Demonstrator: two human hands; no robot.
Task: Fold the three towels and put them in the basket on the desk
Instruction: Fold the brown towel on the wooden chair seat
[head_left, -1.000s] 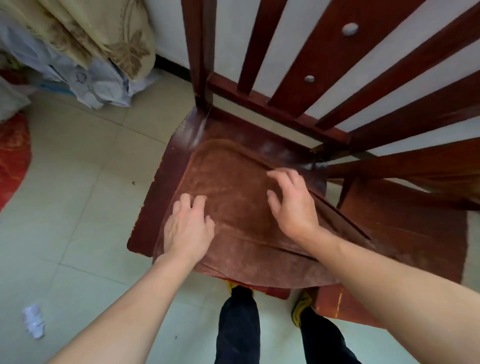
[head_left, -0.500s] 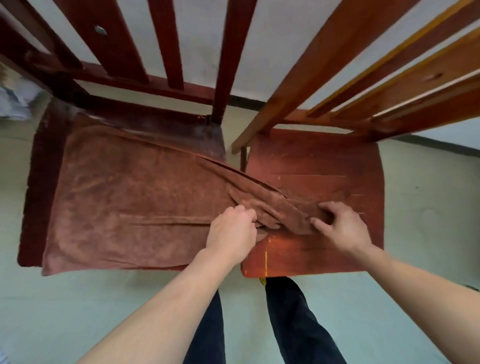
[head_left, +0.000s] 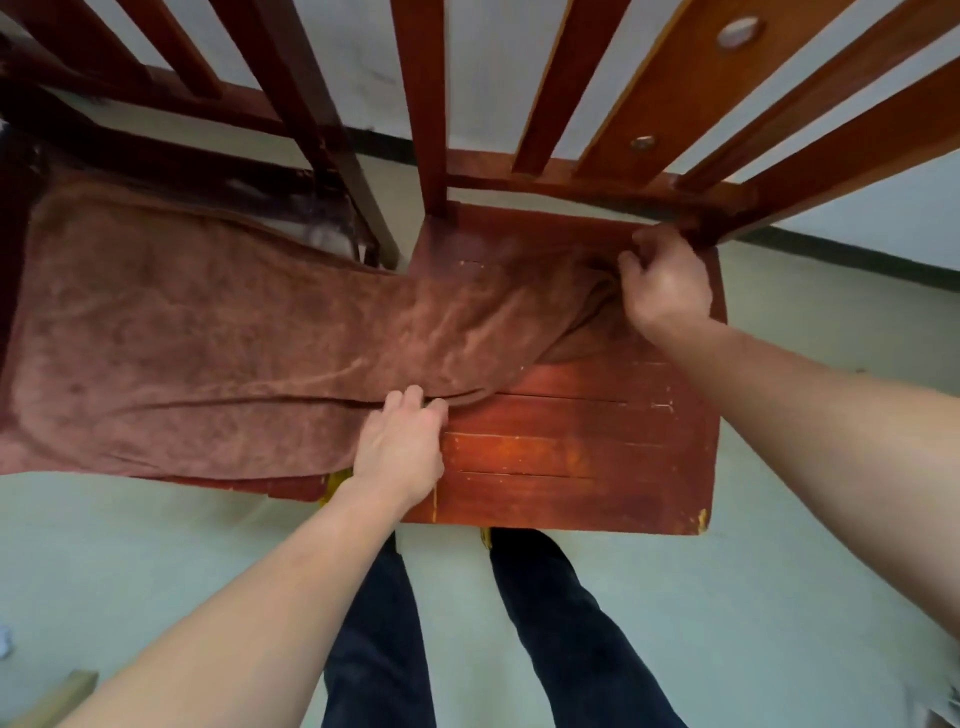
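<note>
partly hidden: towel (head_left: 218, 332) corner under right hand (head_left: 665, 283)

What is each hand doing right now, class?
Left hand: fingers pinching the brown towel edge.
Right hand: closed on the towel's far end.

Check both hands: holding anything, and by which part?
Both hold the brown towel. The right hand is closed on its bunched far end over the right chair seat; the left hand grips its near edge.
</note>
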